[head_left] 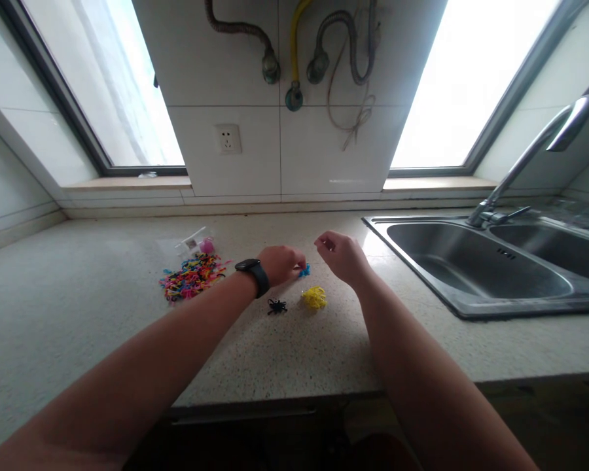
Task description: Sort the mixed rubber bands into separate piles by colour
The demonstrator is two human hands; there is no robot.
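My left hand (281,264), with a dark watch (253,269) on its wrist, reaches down to a small clump of blue rubber bands (304,270). Its fingertips are pinched together at the clump's left edge. To the right, my right hand (342,255) hovers over the counter with its fingers curled and pressed together; whatever they may hold is too small to see. Nearer to me lie a yellow pile of rubber bands (315,297) and a small black pile (277,306). A large mixed-colour heap of rubber bands (192,278) is left of my left hand.
Behind the mixed heap lies a clear plastic bag (195,241) with a pink piece (207,245) beside it. A steel double sink (417,261) with a faucet (525,157) is set into the speckled counter (255,366) at the right. Tiled wall and windows stand behind.
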